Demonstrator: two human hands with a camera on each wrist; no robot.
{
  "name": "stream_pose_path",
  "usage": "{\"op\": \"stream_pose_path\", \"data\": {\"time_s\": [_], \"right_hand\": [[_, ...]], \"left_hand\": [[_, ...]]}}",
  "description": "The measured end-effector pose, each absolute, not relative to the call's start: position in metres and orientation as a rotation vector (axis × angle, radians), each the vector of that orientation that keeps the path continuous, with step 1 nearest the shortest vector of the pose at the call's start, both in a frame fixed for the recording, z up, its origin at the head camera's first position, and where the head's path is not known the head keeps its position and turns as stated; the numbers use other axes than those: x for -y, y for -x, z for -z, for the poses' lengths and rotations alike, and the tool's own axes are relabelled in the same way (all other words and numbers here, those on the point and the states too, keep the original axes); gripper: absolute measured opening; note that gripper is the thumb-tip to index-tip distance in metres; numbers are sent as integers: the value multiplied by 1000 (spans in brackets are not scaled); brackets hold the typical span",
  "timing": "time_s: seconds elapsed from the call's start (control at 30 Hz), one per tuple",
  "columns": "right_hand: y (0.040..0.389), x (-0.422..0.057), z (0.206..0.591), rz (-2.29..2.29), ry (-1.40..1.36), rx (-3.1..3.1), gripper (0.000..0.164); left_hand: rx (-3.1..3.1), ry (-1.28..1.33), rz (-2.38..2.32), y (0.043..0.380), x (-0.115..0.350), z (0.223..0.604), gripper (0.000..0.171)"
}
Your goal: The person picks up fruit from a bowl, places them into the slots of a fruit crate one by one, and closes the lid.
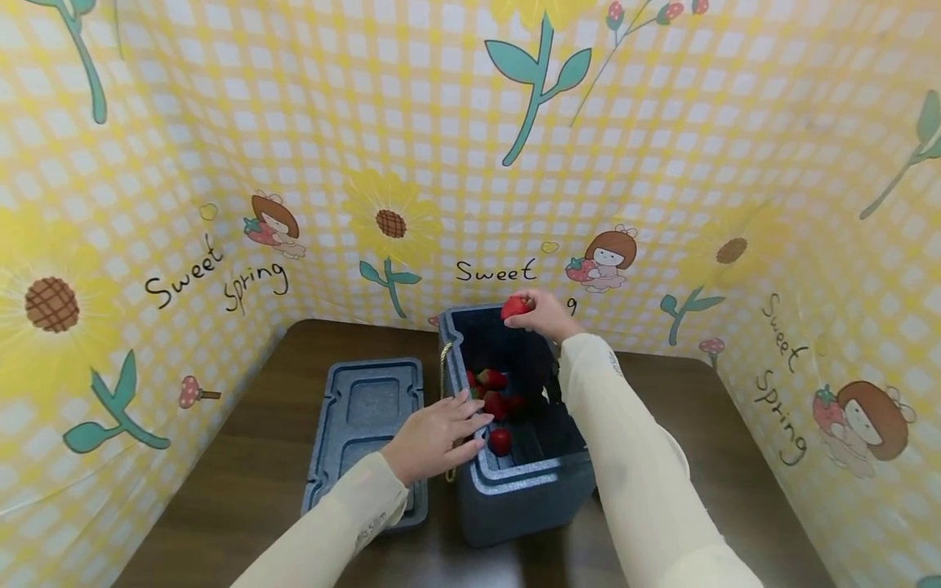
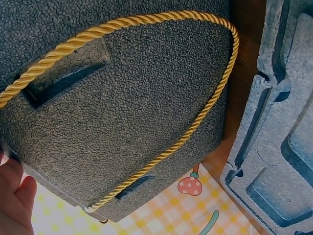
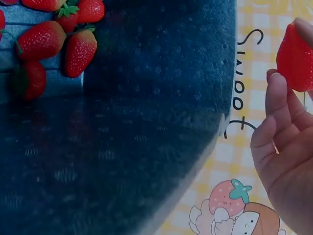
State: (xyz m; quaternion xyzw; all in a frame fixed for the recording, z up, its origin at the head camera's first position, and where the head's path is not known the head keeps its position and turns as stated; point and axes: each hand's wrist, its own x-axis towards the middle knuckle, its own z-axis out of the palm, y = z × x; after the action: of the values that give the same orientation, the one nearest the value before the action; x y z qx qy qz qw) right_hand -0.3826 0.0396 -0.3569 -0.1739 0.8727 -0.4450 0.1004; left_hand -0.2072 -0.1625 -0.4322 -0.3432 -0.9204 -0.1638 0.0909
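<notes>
A dark grey foam box (image 1: 522,510) stands uncovered on the table, several red strawberries (image 1: 492,379) lying on its floor toward the left side. Above the box's far rim, my right hand (image 1: 546,314) pinches one red strawberry (image 1: 515,307) between thumb and fingers. The right wrist view shows that strawberry (image 3: 295,61) level with the rim, clear of the inner wall. My left hand (image 1: 434,437) rests on the box's left rim with fingers extended over the edge. Only part of the left hand (image 2: 14,196) appears in the left wrist view.
The box's foam lid (image 1: 373,402) lies on the brown wooden table (image 1: 257,441), left of the box. A twisted gold rope (image 2: 190,129) hangs along the box's left side. Yellow checked cloth (image 1: 456,122) surrounds the table behind and at both sides.
</notes>
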Motion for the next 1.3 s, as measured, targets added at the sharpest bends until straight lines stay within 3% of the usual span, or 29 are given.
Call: {"op": "stream_pose_path", "data": {"time_s": [0.7,1.0,1.3], "right_hand": [[390,-16,388,1178,472,-2629,52],[391,-12,420,1147,434,-2610,52],[386,7,441,1329,357,-2583,51]], "left_hand": [[2717,1042,393,209,154,425,41],[2724,1053,384,212,149,426,40],[2776,1013,413,206,160,425,41]]}}
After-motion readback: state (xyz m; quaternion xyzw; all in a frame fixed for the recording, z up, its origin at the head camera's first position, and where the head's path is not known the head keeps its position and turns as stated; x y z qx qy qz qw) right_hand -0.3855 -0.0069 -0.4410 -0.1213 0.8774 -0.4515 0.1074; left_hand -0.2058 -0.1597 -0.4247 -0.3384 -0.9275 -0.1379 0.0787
